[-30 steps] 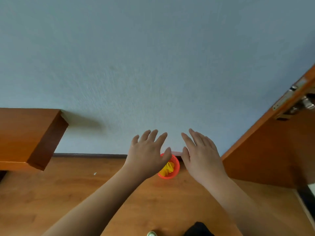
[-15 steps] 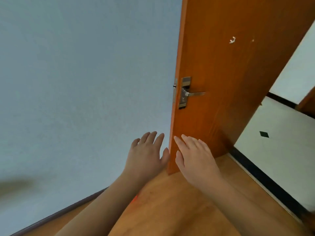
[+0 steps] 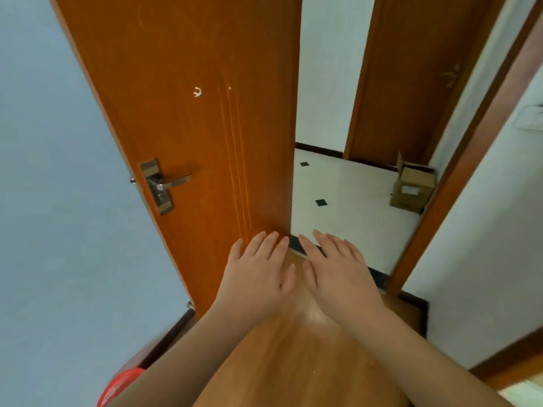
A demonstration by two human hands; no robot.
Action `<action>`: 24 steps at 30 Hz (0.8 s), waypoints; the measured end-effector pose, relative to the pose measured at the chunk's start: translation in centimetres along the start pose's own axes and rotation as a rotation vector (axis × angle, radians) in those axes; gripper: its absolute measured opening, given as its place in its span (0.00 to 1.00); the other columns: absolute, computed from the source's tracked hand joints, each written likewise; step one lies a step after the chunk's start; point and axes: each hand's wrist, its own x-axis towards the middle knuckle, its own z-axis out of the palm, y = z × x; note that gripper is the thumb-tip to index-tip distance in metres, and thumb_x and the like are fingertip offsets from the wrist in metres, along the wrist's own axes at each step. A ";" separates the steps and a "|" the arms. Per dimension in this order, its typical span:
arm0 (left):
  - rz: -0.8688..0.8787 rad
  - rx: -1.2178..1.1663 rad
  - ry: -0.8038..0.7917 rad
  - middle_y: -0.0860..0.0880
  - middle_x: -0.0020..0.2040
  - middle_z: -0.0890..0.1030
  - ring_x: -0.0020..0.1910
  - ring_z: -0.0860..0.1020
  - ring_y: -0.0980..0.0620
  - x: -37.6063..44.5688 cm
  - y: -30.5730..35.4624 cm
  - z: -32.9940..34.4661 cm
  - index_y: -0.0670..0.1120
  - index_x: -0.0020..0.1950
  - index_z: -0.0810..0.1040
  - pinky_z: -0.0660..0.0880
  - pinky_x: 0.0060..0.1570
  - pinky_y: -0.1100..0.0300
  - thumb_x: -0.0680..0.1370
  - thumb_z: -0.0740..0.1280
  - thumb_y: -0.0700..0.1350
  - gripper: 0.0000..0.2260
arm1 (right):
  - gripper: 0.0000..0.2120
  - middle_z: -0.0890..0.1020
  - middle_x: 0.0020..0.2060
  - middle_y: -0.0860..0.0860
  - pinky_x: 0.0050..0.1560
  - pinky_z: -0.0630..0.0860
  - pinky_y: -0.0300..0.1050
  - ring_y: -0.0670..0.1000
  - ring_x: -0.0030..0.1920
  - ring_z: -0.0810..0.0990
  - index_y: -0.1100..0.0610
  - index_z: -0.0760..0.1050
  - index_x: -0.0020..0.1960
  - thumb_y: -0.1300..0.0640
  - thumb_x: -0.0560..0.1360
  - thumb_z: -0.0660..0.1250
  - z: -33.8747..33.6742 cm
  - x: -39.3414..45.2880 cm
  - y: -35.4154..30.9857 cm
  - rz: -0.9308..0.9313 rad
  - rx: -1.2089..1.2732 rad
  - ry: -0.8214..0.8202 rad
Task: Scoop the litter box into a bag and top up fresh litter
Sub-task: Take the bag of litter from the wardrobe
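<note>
Holding nothing, the left hand (image 3: 255,277) and right hand (image 3: 338,274) are kept flat, fingers (image 3: 273,242) straight; beyond them no litter box is seen, so handling cannot be judged.

Task items barely in view — only a red round container (image 3: 122,386) at 7 o'clock, on the wood floor (image 3: 293,362) by the blue wall; rim partly hidden behind the left forearm, contents not visible.
</note>
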 end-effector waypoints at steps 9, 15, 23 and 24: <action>0.395 -0.032 0.027 0.54 0.81 0.52 0.79 0.49 0.52 5.2 8.4 -1.3 0.58 0.79 0.50 0.46 0.77 0.46 0.81 0.43 0.62 0.26 | 0.24 0.56 0.77 0.48 0.75 0.50 0.49 0.51 0.77 0.56 0.43 0.50 0.78 0.44 0.82 0.41 -2.1 -5.5 7.7 0.393 -0.039 0.072; 0.657 -0.072 0.021 0.53 0.80 0.54 0.79 0.51 0.51 6.5 13.4 -0.9 0.58 0.79 0.51 0.48 0.77 0.45 0.76 0.38 0.63 0.31 | 0.25 0.57 0.77 0.47 0.75 0.51 0.50 0.51 0.76 0.57 0.42 0.51 0.77 0.41 0.81 0.40 -2.4 -9.3 10.1 0.677 -0.092 0.107; 1.009 -0.129 0.024 0.52 0.80 0.56 0.79 0.54 0.50 6.1 19.9 -1.2 0.57 0.79 0.52 0.54 0.76 0.45 0.76 0.38 0.63 0.32 | 0.24 0.62 0.76 0.49 0.74 0.57 0.50 0.52 0.75 0.60 0.45 0.54 0.77 0.44 0.81 0.43 -2.9 -15.5 11.7 0.986 -0.162 0.156; 1.044 -0.126 0.021 0.52 0.80 0.56 0.79 0.54 0.49 6.0 20.9 -1.2 0.57 0.79 0.51 0.54 0.76 0.45 0.75 0.38 0.64 0.33 | 0.24 0.62 0.76 0.49 0.73 0.57 0.49 0.52 0.75 0.60 0.45 0.54 0.77 0.44 0.82 0.45 -3.1 -16.3 11.9 1.019 -0.172 0.156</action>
